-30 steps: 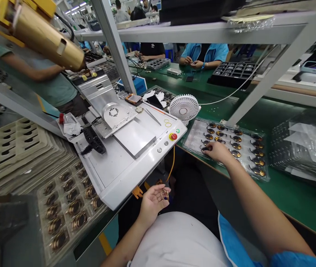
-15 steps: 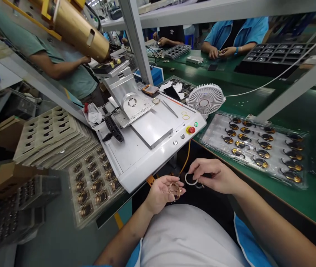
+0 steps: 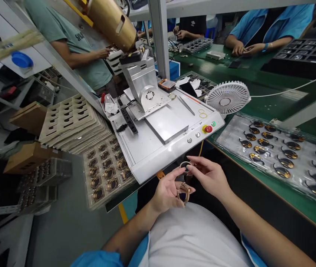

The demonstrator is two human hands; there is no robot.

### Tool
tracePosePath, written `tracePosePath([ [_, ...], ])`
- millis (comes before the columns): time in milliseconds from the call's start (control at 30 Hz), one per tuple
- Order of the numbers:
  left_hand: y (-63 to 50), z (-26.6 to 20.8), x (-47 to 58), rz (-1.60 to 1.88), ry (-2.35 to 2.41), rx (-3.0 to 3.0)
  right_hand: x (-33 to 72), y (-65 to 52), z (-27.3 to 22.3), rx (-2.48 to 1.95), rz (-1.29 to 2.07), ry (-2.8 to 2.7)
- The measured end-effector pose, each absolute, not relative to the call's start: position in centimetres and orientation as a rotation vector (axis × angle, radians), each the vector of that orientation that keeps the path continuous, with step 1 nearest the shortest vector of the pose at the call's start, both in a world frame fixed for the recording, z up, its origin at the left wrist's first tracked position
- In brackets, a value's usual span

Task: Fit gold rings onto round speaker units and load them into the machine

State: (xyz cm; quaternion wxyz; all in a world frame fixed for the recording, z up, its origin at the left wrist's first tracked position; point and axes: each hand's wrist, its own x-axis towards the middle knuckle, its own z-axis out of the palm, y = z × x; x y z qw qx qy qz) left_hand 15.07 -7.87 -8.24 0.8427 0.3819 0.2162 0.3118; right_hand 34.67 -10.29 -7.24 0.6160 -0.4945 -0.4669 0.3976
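My left hand (image 3: 165, 193) is closed around a copper-coloured watch case ring (image 3: 185, 193), held low in front of my shirt. Its index finger reaches up to a thin pale ring (image 3: 185, 164). My right hand (image 3: 209, 177) pinches that pale ring between thumb and fingers, just above the copper ring. Both hands are close together in front of the white machine base (image 3: 158, 155). Part of the pale ring is hidden behind the fingertips.
Left of the machine lies a tray of copper rings (image 3: 89, 185) beside stacked beige trays (image 3: 66, 118). A clear tray of black round parts (image 3: 221, 139) and a white fan (image 3: 227, 98) stand to the right. A red button (image 3: 208, 129) and tweezers (image 3: 186, 105) are on the machine. Co-workers sit across.
My right hand has brought the pale ring over to the left hand, whose index finger now meets it. The view has turned left, so the surroundings appear farther right.
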Motion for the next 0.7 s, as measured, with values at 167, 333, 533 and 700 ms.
tracePosePath([
  [167,-8.3,-9.1,15.1,0.652,0.442,0.818,33.3,-10.5,-7.7,-1.178,0.634,-1.154],
  [333,-7.9,-9.5,14.7,0.712,0.402,0.832,34.4,-10.7,-7.3,-1.118,0.577,-1.397],
  [533,-7.3,-9.5,14.0,0.629,0.421,0.798,35.4,-10.4,-6.4,-1.095,0.546,-1.735],
  [700,-6.8,-9.8,13.9,0.739,0.511,0.734,37.0,-7.2,-5.0,-1.229,0.683,-1.568],
])
